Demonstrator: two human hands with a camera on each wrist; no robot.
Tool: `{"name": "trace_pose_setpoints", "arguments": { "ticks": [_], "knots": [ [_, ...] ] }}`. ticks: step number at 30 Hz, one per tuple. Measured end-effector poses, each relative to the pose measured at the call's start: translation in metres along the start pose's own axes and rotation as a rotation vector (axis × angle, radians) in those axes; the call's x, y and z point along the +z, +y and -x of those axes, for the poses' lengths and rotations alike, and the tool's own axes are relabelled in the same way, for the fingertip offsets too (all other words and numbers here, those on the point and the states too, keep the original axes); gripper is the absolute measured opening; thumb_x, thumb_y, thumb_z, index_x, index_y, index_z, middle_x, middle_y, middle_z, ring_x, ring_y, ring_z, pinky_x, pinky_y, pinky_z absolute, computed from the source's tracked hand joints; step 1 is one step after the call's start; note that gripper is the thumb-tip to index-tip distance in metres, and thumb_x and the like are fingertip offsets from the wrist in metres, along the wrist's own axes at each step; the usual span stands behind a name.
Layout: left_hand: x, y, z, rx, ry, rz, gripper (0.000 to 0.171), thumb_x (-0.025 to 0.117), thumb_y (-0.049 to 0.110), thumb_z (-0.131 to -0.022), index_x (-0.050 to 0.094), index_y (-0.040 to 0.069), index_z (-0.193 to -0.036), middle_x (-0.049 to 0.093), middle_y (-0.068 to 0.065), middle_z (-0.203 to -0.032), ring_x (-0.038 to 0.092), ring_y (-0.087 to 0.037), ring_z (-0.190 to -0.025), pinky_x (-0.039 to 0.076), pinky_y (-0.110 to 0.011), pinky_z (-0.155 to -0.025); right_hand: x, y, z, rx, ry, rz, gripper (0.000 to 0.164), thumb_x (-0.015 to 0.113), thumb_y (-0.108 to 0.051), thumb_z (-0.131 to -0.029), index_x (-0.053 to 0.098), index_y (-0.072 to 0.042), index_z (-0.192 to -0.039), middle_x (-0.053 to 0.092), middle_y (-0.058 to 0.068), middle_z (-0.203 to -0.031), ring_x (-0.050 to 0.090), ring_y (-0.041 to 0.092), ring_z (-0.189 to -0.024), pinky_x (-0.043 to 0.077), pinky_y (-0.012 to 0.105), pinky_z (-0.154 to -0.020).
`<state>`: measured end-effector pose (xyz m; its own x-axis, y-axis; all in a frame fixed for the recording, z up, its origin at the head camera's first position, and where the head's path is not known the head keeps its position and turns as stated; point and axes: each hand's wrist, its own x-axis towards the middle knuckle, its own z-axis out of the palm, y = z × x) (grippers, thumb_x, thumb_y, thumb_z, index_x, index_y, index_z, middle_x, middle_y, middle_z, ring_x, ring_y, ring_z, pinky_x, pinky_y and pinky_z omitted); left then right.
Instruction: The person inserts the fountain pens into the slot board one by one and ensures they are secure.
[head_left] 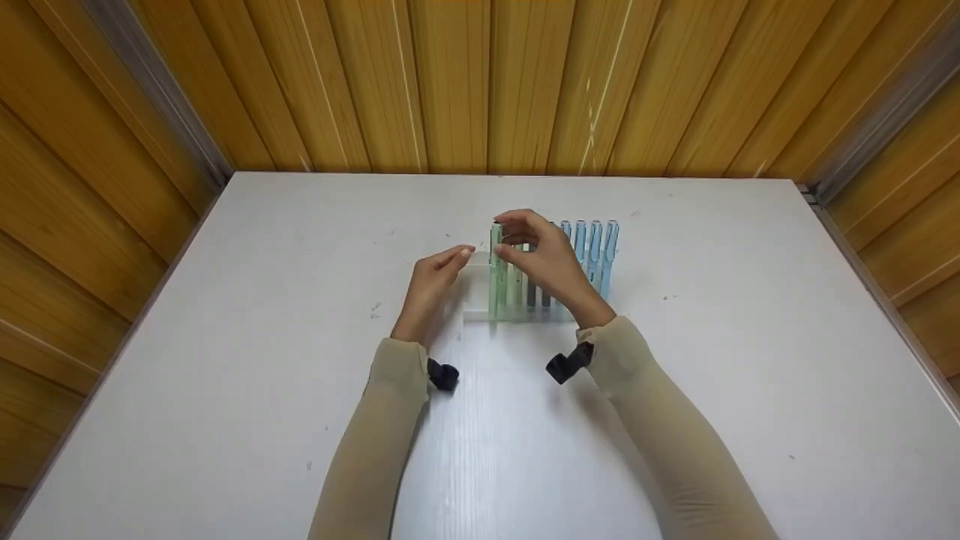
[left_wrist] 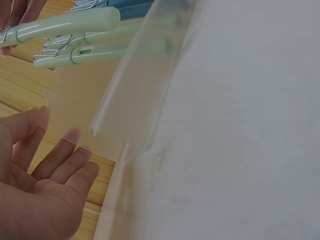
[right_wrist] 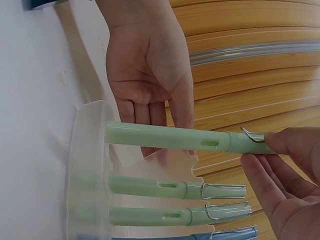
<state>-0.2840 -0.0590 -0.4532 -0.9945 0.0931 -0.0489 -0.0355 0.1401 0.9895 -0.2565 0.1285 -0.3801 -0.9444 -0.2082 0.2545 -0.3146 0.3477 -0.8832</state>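
My right hand (head_left: 544,255) pinches a light green pen (head_left: 494,262) by its capped, clipped end. In the right wrist view that green pen (right_wrist: 170,136) stands out from a translucent pen stand (right_wrist: 90,170), apart from the other pens. My left hand (head_left: 435,281) is at the stand's left end; in the left wrist view the left hand (left_wrist: 50,175) pinches the edge of the stand's back panel (left_wrist: 75,100) between thumb and fingers. Two more green pens (right_wrist: 150,186) sit in the stand, followed by dark blue pens (right_wrist: 185,237).
Light blue pens (head_left: 596,240) stand in a row at the right end of the stand, partly behind my right hand. The white table (head_left: 247,337) lies all round, with small marks on it. Yellow wood-look panels (head_left: 450,90) rise behind the table.
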Motion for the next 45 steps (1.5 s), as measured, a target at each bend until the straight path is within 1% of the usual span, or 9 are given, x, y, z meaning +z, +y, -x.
{"name": "trace_pose_setpoints", "arguments": {
  "ticks": [3,6,13,20,28,36,40,45],
  "knots": [
    [0.000,0.000,0.000,-0.012,-0.006,0.019,0.038,0.060,0.040,-0.094,0.067,0.016,-0.123,0.060,-0.002,-0.134,0.049,-0.019,-0.132,0.039,-0.041,-0.111,0.003,0.002,-0.002,-0.007,0.051,0.003,0.039,0.069,-0.010,-0.089,0.058,-0.010,-0.126,0.064,0.006,-0.119,0.062,0.019,-0.107,0.050,0.034,-0.096],
    [0.000,0.001,-0.001,-0.020,0.000,0.006,0.038,0.060,0.041,-0.094,0.067,0.017,-0.123,0.060,-0.002,-0.134,0.050,-0.020,-0.131,0.040,-0.041,-0.110,0.006,0.003,-0.004,-0.014,0.089,0.014,0.039,0.069,-0.010,-0.088,0.059,-0.011,-0.126,0.064,0.006,-0.117,0.062,0.018,-0.107,0.051,0.033,-0.095],
    [0.000,0.000,-0.001,-0.018,-0.001,-0.011,0.038,0.060,0.042,-0.094,0.067,0.018,-0.123,0.060,-0.001,-0.134,0.050,-0.019,-0.131,0.040,-0.040,-0.110,0.010,0.008,-0.008,-0.047,0.128,0.028,0.037,0.069,-0.007,-0.089,0.059,-0.006,-0.124,0.065,0.008,-0.115,0.063,0.020,-0.104,0.051,0.034,-0.093],
    [0.000,-0.001,-0.001,-0.020,0.007,-0.023,0.038,0.059,0.043,-0.094,0.068,0.019,-0.122,0.061,0.001,-0.133,0.051,-0.018,-0.130,0.040,-0.040,-0.110,0.013,0.013,-0.008,-0.004,0.116,0.065,0.037,0.068,-0.009,-0.089,0.059,-0.008,-0.125,0.064,0.007,-0.117,0.063,0.019,-0.106,0.051,0.033,-0.094],
    [0.001,0.000,-0.002,-0.039,0.009,-0.011,0.038,0.060,0.042,-0.094,0.068,0.018,-0.122,0.060,0.000,-0.134,0.050,-0.019,-0.131,0.040,-0.040,-0.110,0.015,0.017,-0.008,-0.026,0.101,0.081,0.037,0.068,-0.009,-0.089,0.059,-0.008,-0.125,0.064,0.008,-0.117,0.064,0.020,-0.106,0.052,0.033,-0.093],
    [0.000,-0.001,-0.001,-0.028,0.011,-0.015,0.038,0.060,0.040,-0.094,0.067,0.015,-0.123,0.061,-0.002,-0.133,0.051,-0.020,-0.130,0.040,-0.041,-0.110,0.019,0.018,-0.006,-0.003,0.082,0.091,0.037,0.067,-0.008,-0.090,0.060,-0.008,-0.125,0.064,0.008,-0.118,0.064,0.020,-0.106,0.053,0.033,-0.092],
    [0.000,0.000,-0.001,-0.031,0.015,-0.019,0.038,0.060,0.040,-0.094,0.068,0.016,-0.122,0.061,-0.002,-0.133,0.052,-0.020,-0.129,0.041,-0.040,-0.110,0.020,0.018,-0.006,0.002,0.071,0.094,0.036,0.067,-0.009,-0.090,0.060,-0.009,-0.125,0.064,0.007,-0.118,0.064,0.019,-0.105,0.054,0.031,-0.091],
    [0.000,0.000,-0.001,-0.024,0.008,-0.009,0.037,0.060,0.041,-0.094,0.068,0.017,-0.121,0.061,-0.001,-0.132,0.052,-0.020,-0.129,0.041,-0.041,-0.109,0.021,0.019,-0.005,-0.015,0.078,0.105,0.035,0.067,-0.008,-0.089,0.061,-0.008,-0.124,0.064,0.008,-0.118,0.065,0.019,-0.104,0.054,0.032,-0.089]
  ]
}}
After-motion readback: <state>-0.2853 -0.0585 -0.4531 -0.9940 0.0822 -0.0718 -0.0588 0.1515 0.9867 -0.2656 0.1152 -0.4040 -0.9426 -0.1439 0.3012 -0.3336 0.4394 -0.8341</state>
